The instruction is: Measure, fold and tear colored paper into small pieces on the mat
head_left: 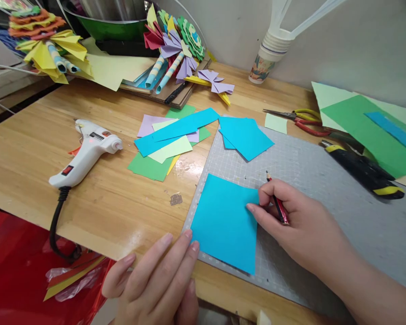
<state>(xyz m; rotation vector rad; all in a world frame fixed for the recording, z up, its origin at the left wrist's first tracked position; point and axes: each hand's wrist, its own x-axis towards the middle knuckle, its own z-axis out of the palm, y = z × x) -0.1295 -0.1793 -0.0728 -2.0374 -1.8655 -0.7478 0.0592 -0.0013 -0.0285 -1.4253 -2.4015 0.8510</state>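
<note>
A blue paper square (225, 221) lies on the grey cutting mat (325, 180) near the table's front edge. My left hand (155, 280) rests flat at the front edge, fingers stretched out, fingertips touching the square's lower left corner. My right hand (291, 221) is closed around a red pencil (277, 203), its fingertips touching the square's right edge. A small stack of blue paper squares (245, 135) sits at the mat's far corner.
A white glue gun (84, 153) with a black cord lies at the left. Loose coloured paper pieces (169, 140) lie mid-table. Folded paper flowers (176, 49) stand at the back. Scissors (304, 119), a black-yellow knife (365, 171), green sheets (368, 131) and stacked paper cups (267, 58) are at the right.
</note>
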